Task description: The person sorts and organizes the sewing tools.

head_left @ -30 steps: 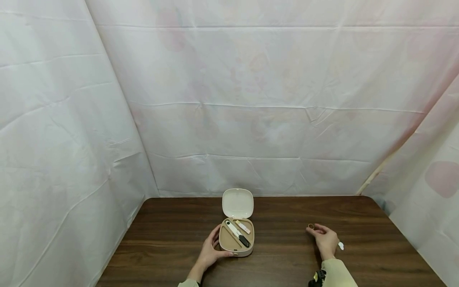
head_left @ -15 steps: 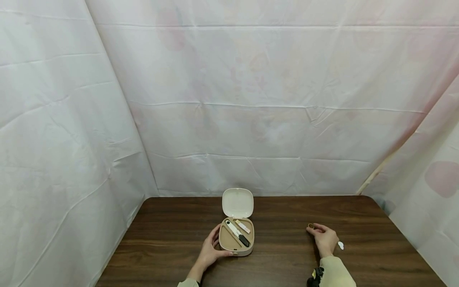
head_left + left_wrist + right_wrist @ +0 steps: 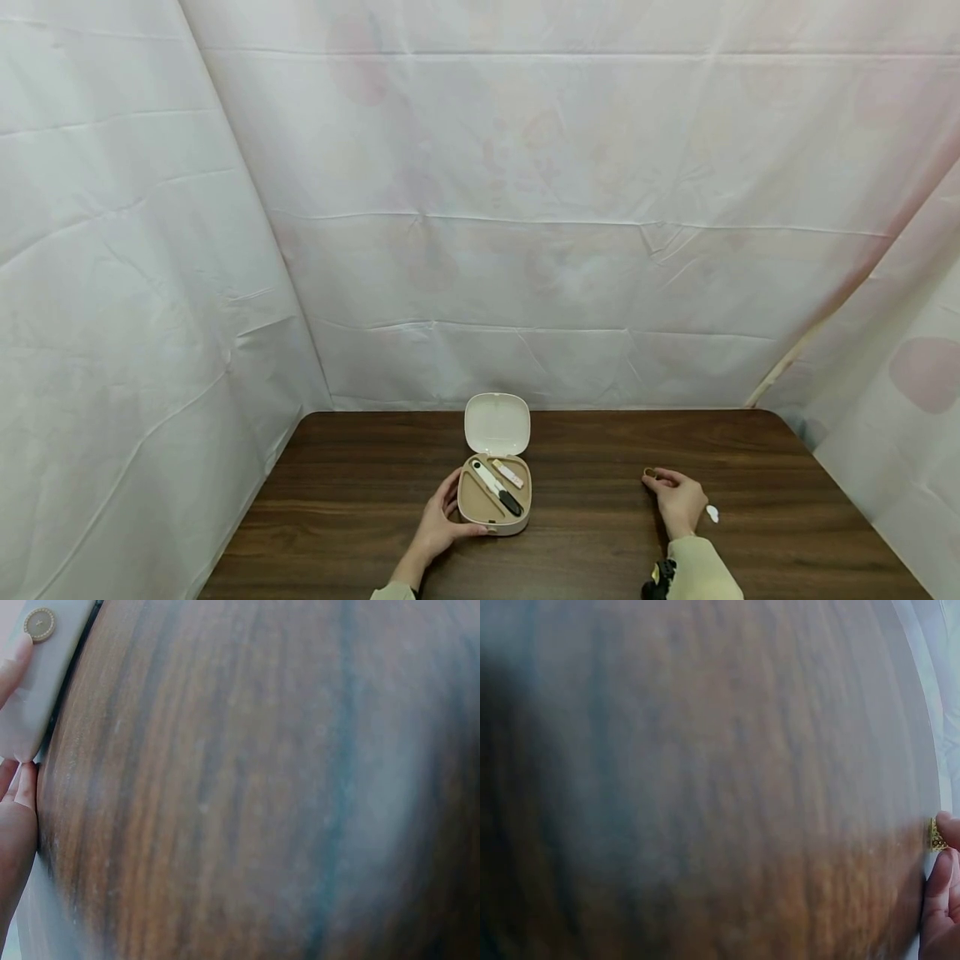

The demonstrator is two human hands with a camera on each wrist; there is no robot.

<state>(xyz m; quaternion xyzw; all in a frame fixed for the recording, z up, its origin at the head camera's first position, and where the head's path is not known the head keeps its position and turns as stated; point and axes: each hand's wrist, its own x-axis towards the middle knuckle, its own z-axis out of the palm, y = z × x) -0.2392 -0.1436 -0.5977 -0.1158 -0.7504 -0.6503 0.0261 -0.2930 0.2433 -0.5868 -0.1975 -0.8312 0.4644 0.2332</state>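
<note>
My left hand holds a small beige box with rounded corners, its fingers along the left side. The thumb lies at the front by a round gold button. The white lid stands raised at the back. Inside the box lie a slim white tool with a black end and a small pale pink and yellow piece. Well to the right, my right hand pinches a gold ring between thumb and fingertips, low over the table. The fingers partly hide the ring.
A small white cloud-shaped piece lies just right of my right hand. The dark wooden table has rounded far corners. Pale sheets hang behind it and at both sides.
Almost nothing moves. The ring turns slightly in my right fingertips, and its opening shows less than before. My left hand and the box stay in place.
</note>
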